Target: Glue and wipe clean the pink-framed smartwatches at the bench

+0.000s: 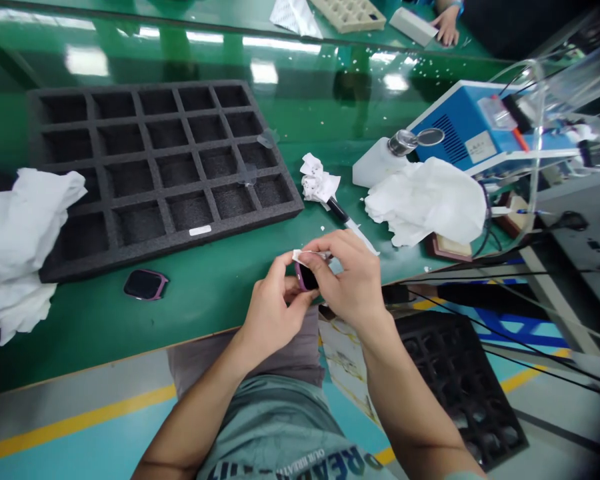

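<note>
Two hands hold a small purple watch (pixel 307 279) with a bit of white wipe (pixel 297 255) by its top.
The left hand (pixel 273 308) is curled around the watch, its fingers and thumb gripping the sides, and the right hand (pixel 354 277) is closed too, pinching the wipe against the dark front. The watch is between the two hands, at the near edge of the green counter (pixel 200 303). Another purple watch (pixel 145 285) lies on the counter to the left, near a big black foam tray (pixel 245 216) with lots of square holes. Ahead of the right hand are a crumpled paper (pixel 319 180) and a black and white stick (pixel 337 210). Farther right are a white bottle (pixel 375 165), a puffy white cloth (pixel 430 200) and a blue machine (pixel 445 137).
</note>
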The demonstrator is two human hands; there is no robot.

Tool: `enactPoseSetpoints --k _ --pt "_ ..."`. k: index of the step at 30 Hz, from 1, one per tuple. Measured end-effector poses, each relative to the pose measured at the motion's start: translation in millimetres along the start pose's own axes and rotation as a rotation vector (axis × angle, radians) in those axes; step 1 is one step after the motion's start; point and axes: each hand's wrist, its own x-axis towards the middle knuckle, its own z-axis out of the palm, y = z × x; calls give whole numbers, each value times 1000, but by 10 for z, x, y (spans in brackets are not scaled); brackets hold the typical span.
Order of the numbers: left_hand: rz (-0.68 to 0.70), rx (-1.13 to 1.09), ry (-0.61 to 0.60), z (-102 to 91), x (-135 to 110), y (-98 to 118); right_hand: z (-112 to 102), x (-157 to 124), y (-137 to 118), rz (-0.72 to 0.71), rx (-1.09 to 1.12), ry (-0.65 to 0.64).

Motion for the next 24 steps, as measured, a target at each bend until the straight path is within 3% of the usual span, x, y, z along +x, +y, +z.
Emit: enactPoseSetpoints --k 5,8,11,16,20,24 --pt "-49 -95 18 12 3 -3 -192 -118 158 142 -3 96" --pt "-53 -91 19 10 10 -2 -248 -241 36 85 85 11" --pt "-24 -32 37 6 14 -3 -132 -216 -130 -24 53 -64" --pt "-15 -33 35 10 8 8 39 3 -24 23 -45 34" --pt "-64 -137 45 15 9 17 -109 -66 214 130 -98 74" --pt "-73 -166 31 10 16 1 -245 -264 101 124 30 56"
